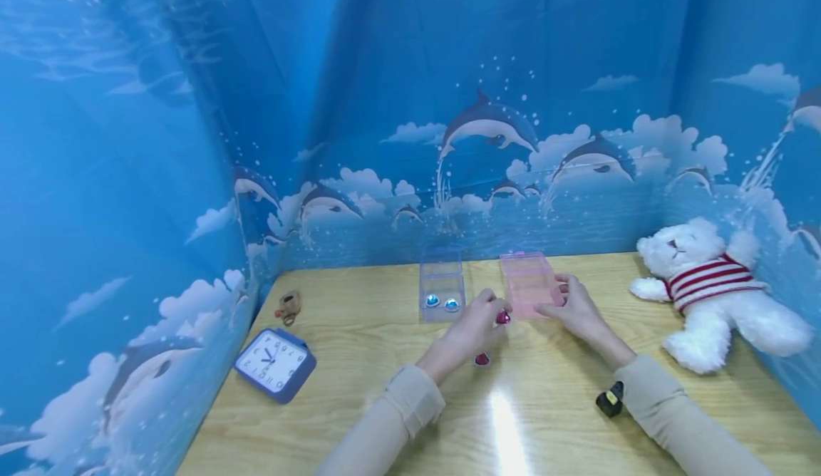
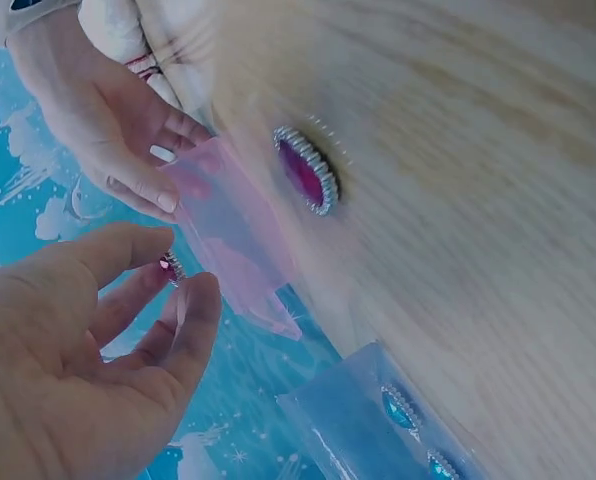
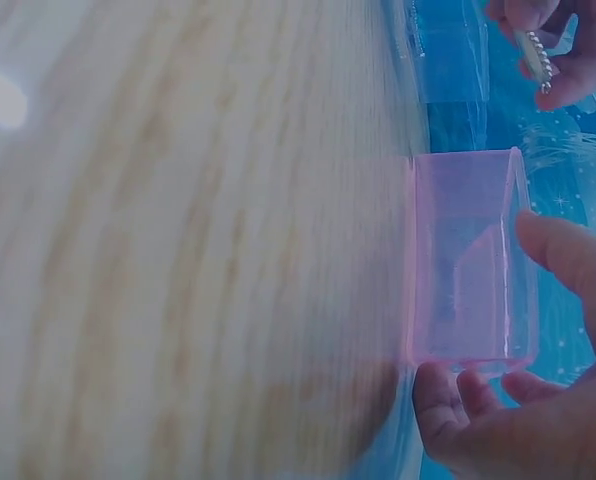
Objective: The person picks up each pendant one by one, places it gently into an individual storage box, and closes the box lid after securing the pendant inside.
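Observation:
My left hand (image 1: 473, 326) pinches a red gem (image 1: 503, 317) with a silver beaded edge between thumb and fingertips, raised near the pink box's near left corner. With thumb and fingers at its near right corner, my right hand (image 1: 577, 312) holds the open pink plastic box (image 1: 532, 287); nothing shows inside it. A second red gem (image 1: 482, 359) lies on the table below the left hand, and appears larger in the left wrist view (image 2: 303, 172). Left of the pink box stands an open clear blue box (image 1: 441, 268) with two blue gems (image 1: 452, 305) in it.
On the left are a blue-framed clock (image 1: 276, 364) and a small brown trinket (image 1: 290, 306). A white teddy bear (image 1: 718, 291) in a striped shirt lies at the right. A small black object (image 1: 609, 399) is by the right sleeve. A dolphin-print curtain (image 1: 385, 105) hangs behind the wooden table (image 1: 359, 362).

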Available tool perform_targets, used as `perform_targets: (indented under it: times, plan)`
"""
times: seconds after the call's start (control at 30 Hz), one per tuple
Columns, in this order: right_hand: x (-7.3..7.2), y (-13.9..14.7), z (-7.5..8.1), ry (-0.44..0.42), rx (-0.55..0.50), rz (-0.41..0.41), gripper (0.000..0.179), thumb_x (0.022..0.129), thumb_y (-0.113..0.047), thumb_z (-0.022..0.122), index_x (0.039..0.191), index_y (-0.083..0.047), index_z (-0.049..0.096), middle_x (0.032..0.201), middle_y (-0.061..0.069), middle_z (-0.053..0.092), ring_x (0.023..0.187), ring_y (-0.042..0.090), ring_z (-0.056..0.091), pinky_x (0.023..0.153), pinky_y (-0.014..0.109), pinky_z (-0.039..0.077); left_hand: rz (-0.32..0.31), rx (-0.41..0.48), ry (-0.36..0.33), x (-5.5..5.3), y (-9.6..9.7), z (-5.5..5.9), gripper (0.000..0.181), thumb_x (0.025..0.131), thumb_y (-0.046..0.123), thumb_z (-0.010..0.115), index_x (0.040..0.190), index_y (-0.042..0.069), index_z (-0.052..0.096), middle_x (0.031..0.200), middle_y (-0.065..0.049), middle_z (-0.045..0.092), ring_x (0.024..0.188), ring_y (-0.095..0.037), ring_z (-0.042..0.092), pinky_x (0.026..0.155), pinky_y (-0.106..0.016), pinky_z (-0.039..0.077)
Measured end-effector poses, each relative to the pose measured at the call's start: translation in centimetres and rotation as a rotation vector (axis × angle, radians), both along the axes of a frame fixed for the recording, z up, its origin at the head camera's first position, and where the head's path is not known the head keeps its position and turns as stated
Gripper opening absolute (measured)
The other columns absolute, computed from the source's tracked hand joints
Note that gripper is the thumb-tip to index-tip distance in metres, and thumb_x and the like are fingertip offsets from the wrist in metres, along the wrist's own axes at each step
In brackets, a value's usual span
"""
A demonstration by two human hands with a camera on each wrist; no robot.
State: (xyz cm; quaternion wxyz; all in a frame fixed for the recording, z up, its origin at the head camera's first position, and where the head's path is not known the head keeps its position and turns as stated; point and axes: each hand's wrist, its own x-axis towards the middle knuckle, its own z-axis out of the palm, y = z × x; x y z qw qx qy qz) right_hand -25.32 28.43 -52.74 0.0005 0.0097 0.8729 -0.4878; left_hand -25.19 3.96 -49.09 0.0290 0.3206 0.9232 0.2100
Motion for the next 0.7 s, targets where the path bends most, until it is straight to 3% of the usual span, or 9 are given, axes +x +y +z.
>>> perform_targets:
  times: [0.13,0.27,0.47,0.7]
  plan:
    - [0.0,-0.1,0.1,-0.003,0.0,0.001,0.093,0.096,-0.025,0.078,0.159,0.013,0.021,0.146,0.04,0.044,0.129,0.052,0.053,0.107,0.062,0.051,0.009,0.046,-0.005,-0.6,0.2,0.3,0.034,0.094,0.01,0.077,0.127,0.014,0.071,0.118,-0.002,0.063,0.092,-0.006,0.061,0.084,-0.012,0.055]
    - [0.0,-0.2,0.3,-0.016,-0.007,0.0,0.093,0.096,-0.024,0.077,0.159,0.012,0.02,0.148,0.04,0.042,0.131,0.053,0.051,0.109,0.063,0.05,0.032,0.094,-0.062,-1.5,0.7,0.5,0.035,0.094,0.011,0.078,0.129,0.014,0.072,0.119,-0.003,0.064,0.097,-0.009,0.063,0.086,-0.014,0.055]
    - [-0.1,-0.3,0.3,-0.012,-0.031,-0.004,0.093,0.095,-0.023,0.078,0.159,0.013,0.02,0.148,0.041,0.042,0.132,0.054,0.049,0.111,0.064,0.049,0.09,0.25,-0.17,-2.8,1.3,0.6,0.04,0.088,0.005,0.079,0.128,0.01,0.074,0.115,-0.007,0.063,0.091,-0.009,0.058,0.076,-0.015,0.052]
    - [-0.3,-0.2,-0.1,0.004,-0.023,-0.011,0.092,0.094,-0.022,0.079,0.158,0.013,0.023,0.146,0.04,0.045,0.13,0.053,0.052,0.109,0.063,0.05,0.155,0.355,-0.186,-3.9,2.2,0.4,0.036,0.087,0.003,0.078,0.123,0.009,0.075,0.113,-0.008,0.064,0.087,-0.009,0.061,0.073,-0.015,0.053]
